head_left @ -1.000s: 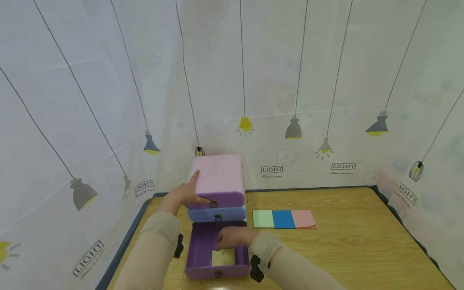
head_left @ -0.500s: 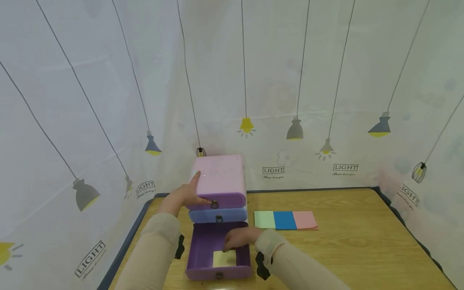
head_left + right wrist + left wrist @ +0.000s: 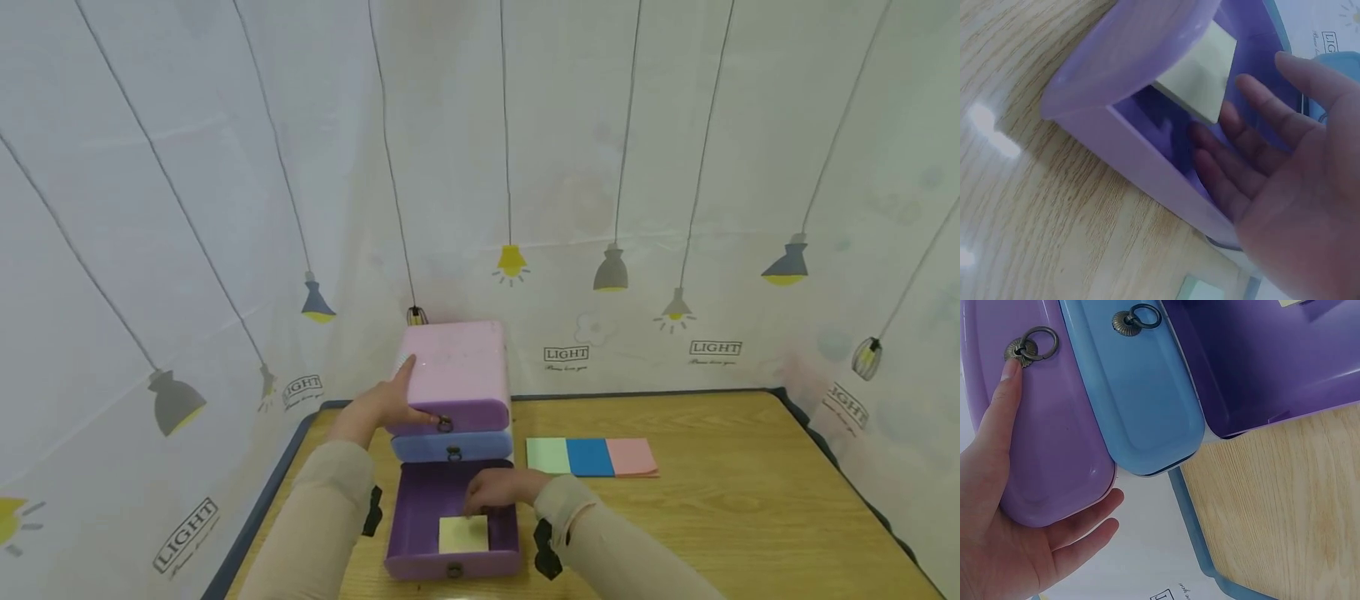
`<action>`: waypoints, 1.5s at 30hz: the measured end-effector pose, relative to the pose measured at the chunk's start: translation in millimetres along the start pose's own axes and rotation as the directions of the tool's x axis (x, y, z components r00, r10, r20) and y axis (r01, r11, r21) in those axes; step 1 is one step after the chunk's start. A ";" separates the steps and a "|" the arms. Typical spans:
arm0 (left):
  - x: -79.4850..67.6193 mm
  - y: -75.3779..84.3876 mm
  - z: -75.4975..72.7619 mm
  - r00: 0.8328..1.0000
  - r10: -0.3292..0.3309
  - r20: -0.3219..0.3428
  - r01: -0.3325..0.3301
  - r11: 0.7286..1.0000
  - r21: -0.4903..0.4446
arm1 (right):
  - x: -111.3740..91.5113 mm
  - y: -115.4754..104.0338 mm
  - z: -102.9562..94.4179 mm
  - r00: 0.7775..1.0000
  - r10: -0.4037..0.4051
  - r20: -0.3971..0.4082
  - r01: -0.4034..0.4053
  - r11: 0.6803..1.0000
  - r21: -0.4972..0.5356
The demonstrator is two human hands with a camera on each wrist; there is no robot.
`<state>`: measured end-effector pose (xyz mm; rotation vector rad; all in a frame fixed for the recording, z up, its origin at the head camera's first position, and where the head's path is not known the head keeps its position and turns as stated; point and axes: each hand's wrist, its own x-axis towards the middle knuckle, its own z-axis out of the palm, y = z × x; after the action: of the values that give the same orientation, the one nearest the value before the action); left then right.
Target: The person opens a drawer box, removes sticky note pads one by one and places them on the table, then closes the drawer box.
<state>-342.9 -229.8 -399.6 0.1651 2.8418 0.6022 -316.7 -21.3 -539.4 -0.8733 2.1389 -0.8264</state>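
A small cabinet (image 3: 457, 358) with a pink top has its purple bottom drawer (image 3: 412, 517) pulled out toward me. My left hand (image 3: 384, 404) holds its upper left corner, the thumb lying on the purple top drawer (image 3: 1060, 431) beside a ring pull (image 3: 1041, 344) and the other fingers along the side. The blue middle drawer (image 3: 1138, 394) is closed. Inside the bottom drawer, near its front, lies a pale yellow sticky-note pad (image 3: 463, 536). My right hand (image 3: 495, 490) reaches in over it with loosely bent fingers. In the right wrist view its fingertips are right at the pad's edge, thumb apart.
Green (image 3: 547, 456), blue (image 3: 590, 457) and pink (image 3: 631, 457) sticky-note pads lie in a row on the wooden table (image 3: 720, 500), right of the cabinet. A white sheet (image 3: 555, 167) printed with lamps hangs behind the table and at both sides.
My right hand has shifted slightly to the right inside the drawer, showing more of the yellow pad's back edge. My left hand stays on the cabinet corner.
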 end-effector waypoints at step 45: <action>2.4 -3.2 3.0 1.000 0.011 -0.002 -0.011 1.000 0.005 | -79.8 7.7 -11.6 0.931 -0.192 -0.310 0.256 0.949 0.182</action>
<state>-344.6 -231.3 -404.1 0.1806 2.8460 0.5985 -284.5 47.4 -511.3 -0.9390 2.1599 -1.3558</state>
